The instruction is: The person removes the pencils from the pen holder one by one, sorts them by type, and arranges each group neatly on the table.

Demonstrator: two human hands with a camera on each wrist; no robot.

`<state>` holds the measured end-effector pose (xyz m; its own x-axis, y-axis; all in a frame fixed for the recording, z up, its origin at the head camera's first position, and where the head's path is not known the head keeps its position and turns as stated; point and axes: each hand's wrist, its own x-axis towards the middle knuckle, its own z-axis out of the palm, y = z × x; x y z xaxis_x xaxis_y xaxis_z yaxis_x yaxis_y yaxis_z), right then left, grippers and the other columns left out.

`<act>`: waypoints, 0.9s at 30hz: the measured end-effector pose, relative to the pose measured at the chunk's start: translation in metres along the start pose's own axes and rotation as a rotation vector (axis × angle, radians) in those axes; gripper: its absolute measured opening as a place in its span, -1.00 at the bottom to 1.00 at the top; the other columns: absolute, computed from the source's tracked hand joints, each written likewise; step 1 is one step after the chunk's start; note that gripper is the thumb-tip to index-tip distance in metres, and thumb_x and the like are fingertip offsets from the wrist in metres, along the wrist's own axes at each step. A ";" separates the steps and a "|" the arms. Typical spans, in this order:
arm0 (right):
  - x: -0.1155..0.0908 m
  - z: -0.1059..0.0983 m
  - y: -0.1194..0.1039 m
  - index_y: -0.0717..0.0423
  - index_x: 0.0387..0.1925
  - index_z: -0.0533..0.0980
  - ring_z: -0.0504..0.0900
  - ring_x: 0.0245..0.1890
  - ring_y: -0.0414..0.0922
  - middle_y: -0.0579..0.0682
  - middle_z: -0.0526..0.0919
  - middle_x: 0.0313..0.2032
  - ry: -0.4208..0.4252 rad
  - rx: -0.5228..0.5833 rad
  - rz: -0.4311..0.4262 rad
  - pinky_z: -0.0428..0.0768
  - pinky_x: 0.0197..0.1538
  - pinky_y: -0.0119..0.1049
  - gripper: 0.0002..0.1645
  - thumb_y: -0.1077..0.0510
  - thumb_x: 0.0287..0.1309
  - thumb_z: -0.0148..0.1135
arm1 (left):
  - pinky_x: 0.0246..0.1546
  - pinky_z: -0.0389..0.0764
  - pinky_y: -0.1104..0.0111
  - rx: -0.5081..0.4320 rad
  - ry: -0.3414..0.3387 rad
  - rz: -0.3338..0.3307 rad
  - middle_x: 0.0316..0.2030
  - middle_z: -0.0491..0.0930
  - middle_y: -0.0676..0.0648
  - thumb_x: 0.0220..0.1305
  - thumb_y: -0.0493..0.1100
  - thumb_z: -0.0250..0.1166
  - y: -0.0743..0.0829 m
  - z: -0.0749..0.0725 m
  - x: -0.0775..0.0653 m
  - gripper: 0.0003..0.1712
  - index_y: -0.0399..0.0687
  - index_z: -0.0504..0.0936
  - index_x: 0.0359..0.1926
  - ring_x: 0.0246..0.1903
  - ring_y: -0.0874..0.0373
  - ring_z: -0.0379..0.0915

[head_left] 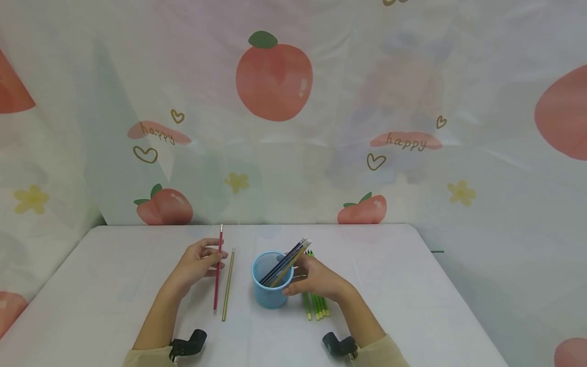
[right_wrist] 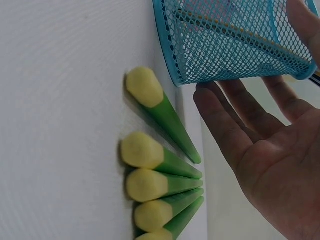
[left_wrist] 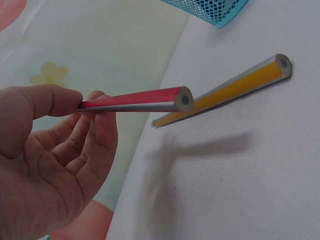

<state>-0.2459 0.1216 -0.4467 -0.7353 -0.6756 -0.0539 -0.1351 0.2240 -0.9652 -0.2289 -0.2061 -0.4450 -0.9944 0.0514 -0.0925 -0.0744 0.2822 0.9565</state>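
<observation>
My left hand (head_left: pixel 194 265) pinches a red pencil (head_left: pixel 217 285) between thumb and fingers; its flat, unsharpened end points toward me in the left wrist view. Just right of it, a yellow pencil (head_left: pixel 228 288) with silver stripes lies on the table. My right hand (head_left: pixel 321 278) holds the side of a light-blue mesh pencil cup (head_left: pixel 269 296), thumb in front and fingers behind. Leaning to the right inside the cup are dark pencils (head_left: pixel 278 269) and a yellow one (head_left: pixel 289 267).
Several green pencils (right_wrist: pixel 172 122) with pale yellow ends lie on the white table (head_left: pixel 380 306) beneath and beside my right hand. A fruit-patterned cloth (head_left: pixel 293 168) hangs behind the table's far edge.
</observation>
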 end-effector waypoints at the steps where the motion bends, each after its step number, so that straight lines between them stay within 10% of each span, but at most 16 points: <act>1: 0.000 0.000 0.000 0.09 0.29 0.39 0.57 0.17 0.16 0.04 0.62 0.14 0.000 0.001 0.000 0.57 0.26 -0.02 -0.20 0.14 -0.01 0.52 | -0.14 0.75 0.20 -0.001 -0.003 -0.006 0.01 0.62 -0.34 0.45 -0.22 0.16 -0.001 0.000 0.000 -0.50 -0.27 0.34 0.33 -0.17 -0.02 0.65; 27: 0.001 0.000 0.003 0.06 0.31 0.36 0.57 0.18 0.14 0.05 0.61 0.16 -0.006 0.022 0.008 0.56 0.27 0.01 -0.17 0.15 0.00 0.52 | -0.36 0.75 0.27 0.029 -0.017 -0.115 -0.14 0.57 -0.25 0.32 -0.38 0.26 -0.023 0.006 0.007 -0.48 -0.43 0.40 0.27 -0.36 0.13 0.57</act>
<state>-0.2473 0.1217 -0.4500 -0.7324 -0.6780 -0.0629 -0.1145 0.2137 -0.9702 -0.2341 -0.2065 -0.4692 -0.9781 0.0330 -0.2055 -0.1850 0.3148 0.9309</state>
